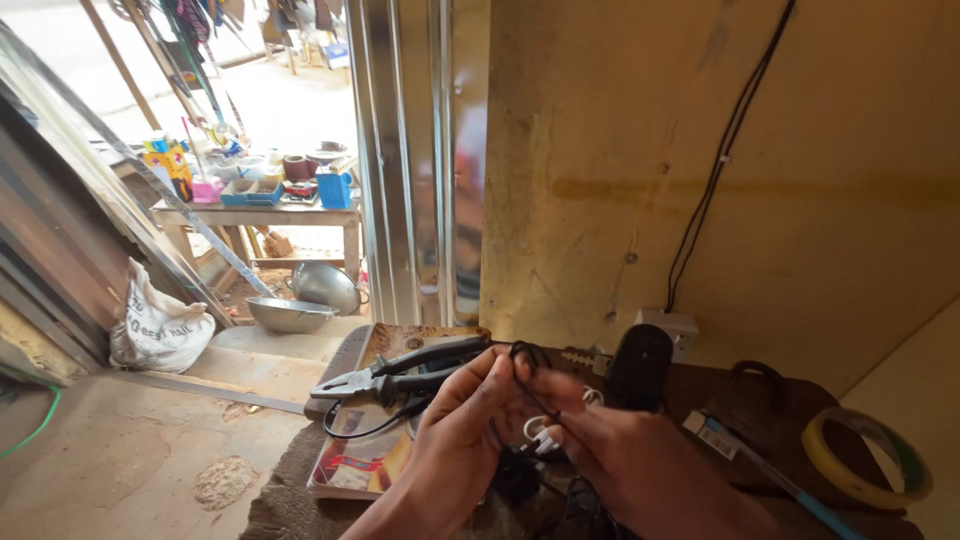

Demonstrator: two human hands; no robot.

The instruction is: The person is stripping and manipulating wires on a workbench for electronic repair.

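My left hand (462, 430) grips black-handled pliers (395, 375) against the palm, jaws pointing left, while its fingertips pinch a thin black cable (520, 358). My right hand (625, 455) holds the same cable just to the right, with a small white plug piece (541, 436) showing between the two hands. The cable loops down and left under the pliers. Both hands hover over a dark cloth-covered bench (290, 500).
A flat printed tray (360, 465) lies under the pliers. A black adapter (640, 365) sits in a white wall socket (678, 328), fed by a black wire down the plywood wall. A tape roll (868, 452) and a blue pen (775, 475) lie right. Metal bowls (300, 300) sit outside.
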